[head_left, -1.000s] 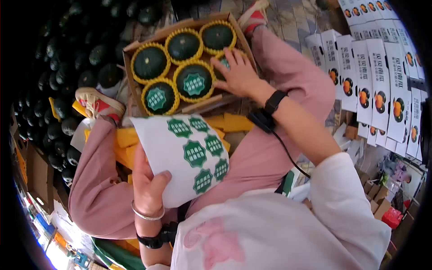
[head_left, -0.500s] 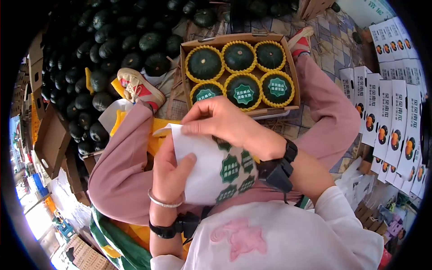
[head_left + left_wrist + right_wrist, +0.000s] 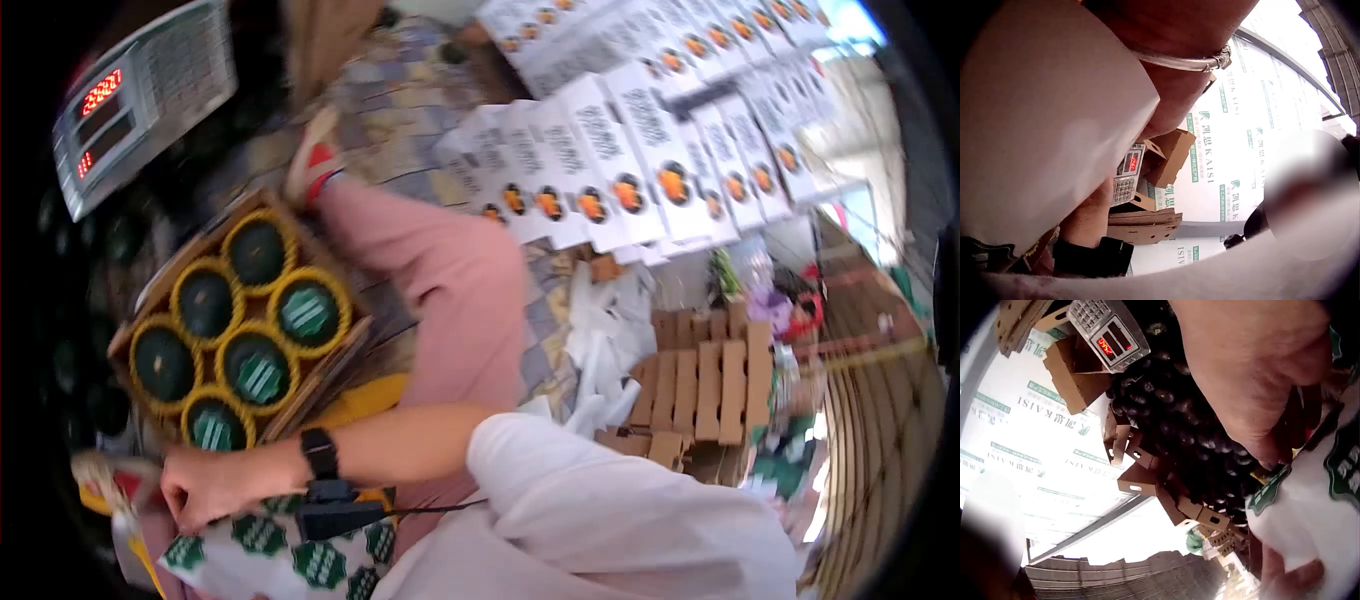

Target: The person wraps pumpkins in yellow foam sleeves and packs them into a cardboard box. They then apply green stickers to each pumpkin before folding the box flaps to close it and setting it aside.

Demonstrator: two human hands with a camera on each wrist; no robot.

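A white sheet of green labels (image 3: 320, 560) lies across the lap, and my right hand (image 3: 222, 485) has its fingers curled at its edge. In the right wrist view, my right hand's (image 3: 1260, 369) fingertips pinch the sheet's edge by a green label (image 3: 1267, 495). My left hand (image 3: 1291, 578) grips the lower part of the sheet there; the head view does not show that hand. The left wrist view shows the sheet's blank back (image 3: 1041, 125). Beside my right hand, a cardboard box (image 3: 315, 385) holds dark green pumpkins in yellow foam nets; three, including one pumpkin (image 3: 256, 370), carry green labels.
A scale (image 3: 150, 100) with red digits stands beyond the box. White printed cartons (image 3: 610, 150) are stacked at upper right, near brown cardboard pieces (image 3: 700, 385). Dark pumpkins (image 3: 1179, 412) are piled on the floor. One bent leg (image 3: 450, 270) lies beside the box.
My right hand has left the labelled pumpkin and come back to the sheet, moving along its edge. The head view has swung right, putting the box and hands at lower left.
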